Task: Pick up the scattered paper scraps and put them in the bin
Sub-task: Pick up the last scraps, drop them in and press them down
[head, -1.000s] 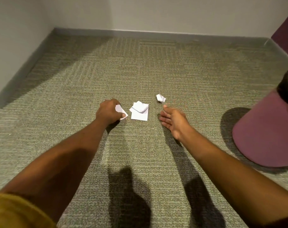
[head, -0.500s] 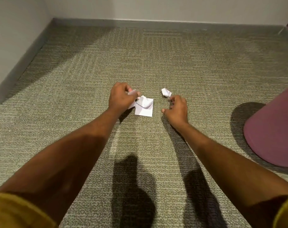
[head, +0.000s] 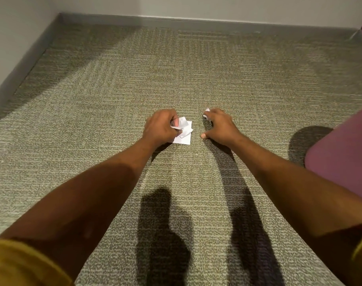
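Now, reaching down with the left hand (head: 161,126) and the right hand (head: 219,126) for white paper scraps on a grey-green carpet (head: 176,69).
Grips a creased scrap (head: 182,122) in the left hand, fingers curled round it, directly over a flat square scrap (head: 185,139) lying on the carpet. Covers a small crumpled scrap (head: 207,110) with the curled right fingers, thumb spread apart on the carpet; cannot tell whether gripped or only touched. Differs from half a second ago: then lay just beyond the right fingertips, now sits mostly hidden under them; left hand now farther over the flat square. Shows the side of the purple bin (head: 341,159) at the right edge, well apart from the scraps, and yellow sleeves (head: 21,265) at the bottom corners.
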The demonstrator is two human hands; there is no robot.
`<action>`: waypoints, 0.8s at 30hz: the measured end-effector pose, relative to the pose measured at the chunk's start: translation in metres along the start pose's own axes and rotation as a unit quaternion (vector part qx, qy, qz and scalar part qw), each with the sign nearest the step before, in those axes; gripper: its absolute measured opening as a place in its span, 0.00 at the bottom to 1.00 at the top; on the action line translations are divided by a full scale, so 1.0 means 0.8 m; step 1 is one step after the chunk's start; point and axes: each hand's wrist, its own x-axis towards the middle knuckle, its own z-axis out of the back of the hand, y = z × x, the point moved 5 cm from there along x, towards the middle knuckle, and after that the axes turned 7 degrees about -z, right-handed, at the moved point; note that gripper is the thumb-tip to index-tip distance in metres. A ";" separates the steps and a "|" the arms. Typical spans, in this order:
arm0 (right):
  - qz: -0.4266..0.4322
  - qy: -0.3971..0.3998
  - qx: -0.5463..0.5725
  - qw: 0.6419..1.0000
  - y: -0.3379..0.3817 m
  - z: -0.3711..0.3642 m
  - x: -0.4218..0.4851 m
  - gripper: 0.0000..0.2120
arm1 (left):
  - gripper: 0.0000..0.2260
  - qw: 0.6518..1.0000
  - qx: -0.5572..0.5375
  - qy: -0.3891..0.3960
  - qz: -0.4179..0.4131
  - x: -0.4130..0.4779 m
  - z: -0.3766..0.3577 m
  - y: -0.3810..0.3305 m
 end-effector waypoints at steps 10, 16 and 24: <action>0.067 -0.077 -0.069 0.992 0.019 -0.016 -0.029 0.15 | 0.13 0.990 -0.115 -0.052 0.057 0.000 0.016 0.024; 0.045 -0.072 -0.064 0.994 0.042 -0.033 -0.042 0.15 | 0.14 0.986 -0.120 -0.077 0.087 0.002 0.028 0.028; -0.042 -0.087 -0.106 0.990 0.076 -0.064 -0.049 0.58 | 0.09 0.973 -0.142 -0.085 0.163 -0.002 0.022 0.047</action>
